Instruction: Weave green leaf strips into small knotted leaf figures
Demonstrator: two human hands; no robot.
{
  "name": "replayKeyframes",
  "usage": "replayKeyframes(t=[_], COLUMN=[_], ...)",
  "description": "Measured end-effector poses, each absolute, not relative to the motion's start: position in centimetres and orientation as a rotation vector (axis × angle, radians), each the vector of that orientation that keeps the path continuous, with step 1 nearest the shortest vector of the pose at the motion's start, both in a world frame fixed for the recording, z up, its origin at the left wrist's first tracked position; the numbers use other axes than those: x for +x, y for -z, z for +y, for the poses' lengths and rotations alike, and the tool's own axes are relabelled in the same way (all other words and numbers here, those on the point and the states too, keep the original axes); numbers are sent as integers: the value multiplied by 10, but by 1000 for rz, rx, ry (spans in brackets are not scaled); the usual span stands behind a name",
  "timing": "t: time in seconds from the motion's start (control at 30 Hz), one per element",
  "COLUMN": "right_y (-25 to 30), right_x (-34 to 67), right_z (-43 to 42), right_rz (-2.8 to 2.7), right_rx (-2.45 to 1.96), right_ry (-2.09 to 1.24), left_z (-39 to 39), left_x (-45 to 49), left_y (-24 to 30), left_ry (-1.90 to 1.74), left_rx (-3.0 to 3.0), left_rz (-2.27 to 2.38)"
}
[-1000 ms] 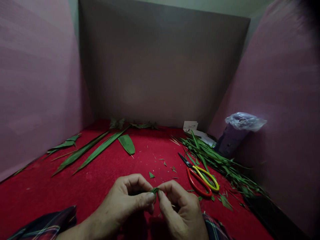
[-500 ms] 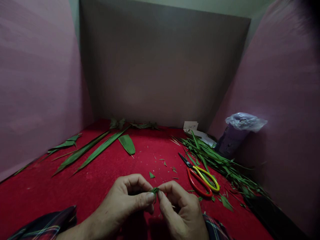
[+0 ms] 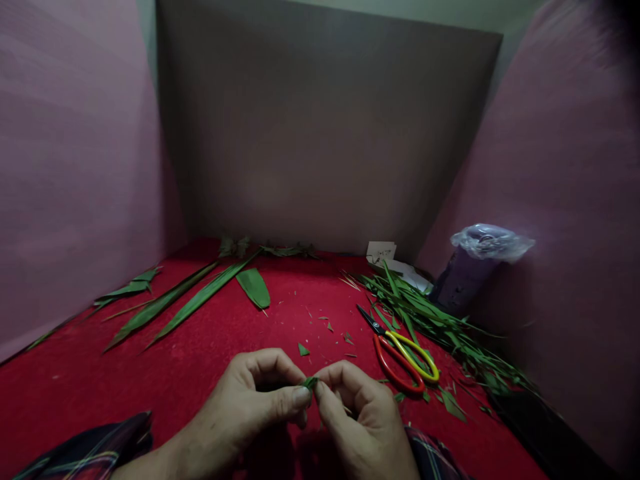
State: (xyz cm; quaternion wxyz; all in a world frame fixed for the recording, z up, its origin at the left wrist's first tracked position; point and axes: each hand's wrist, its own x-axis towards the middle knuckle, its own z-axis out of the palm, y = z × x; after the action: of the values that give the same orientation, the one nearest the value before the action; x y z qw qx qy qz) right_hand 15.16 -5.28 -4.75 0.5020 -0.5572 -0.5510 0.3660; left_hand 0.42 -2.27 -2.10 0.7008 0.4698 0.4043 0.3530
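Observation:
Between my two hands, low in the middle of the head view, is a small folded piece of green leaf (image 3: 310, 383). My left hand (image 3: 265, 393) pinches its left side between thumb and forefinger. From the other side, the thumb and forefinger of my right hand (image 3: 357, 410) grip it too, and the fingertips nearly meet. Most of the piece is hidden by the fingers. Just beyond the hands lies a small triangular leaf scrap (image 3: 303, 349). Scissors (image 3: 400, 350) with one red and one yellow handle rest to the right, black blades pointing away.
A heap of cut green leaves (image 3: 435, 317) runs along the right side. Behind it stand a purple bin (image 3: 463, 277) lined with clear plastic and a white card (image 3: 381, 251). Long leaves (image 3: 205, 293) and a short broad leaf (image 3: 254, 288) lie left on the red cloth (image 3: 200, 373).
Both hands stay almost in place with the leaf piece between them. Only tiny shifts of the fingers show, the right hand turning slightly.

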Motion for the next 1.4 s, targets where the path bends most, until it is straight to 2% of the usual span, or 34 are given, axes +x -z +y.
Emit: replayKeyframes(t=[0.53, 1.4], right_y=[53, 52], right_x=[152, 153], right_z=[-53, -54], right_rz=[-1414, -1444], right_rx=[-1295, -1257], right_ry=[-641, -682], left_z=[-23, -20], left_x=[4, 3], left_y=[21, 21], left_ry=[-802, -813], left_rx=[1023, 1046], left_rz=[863, 806])
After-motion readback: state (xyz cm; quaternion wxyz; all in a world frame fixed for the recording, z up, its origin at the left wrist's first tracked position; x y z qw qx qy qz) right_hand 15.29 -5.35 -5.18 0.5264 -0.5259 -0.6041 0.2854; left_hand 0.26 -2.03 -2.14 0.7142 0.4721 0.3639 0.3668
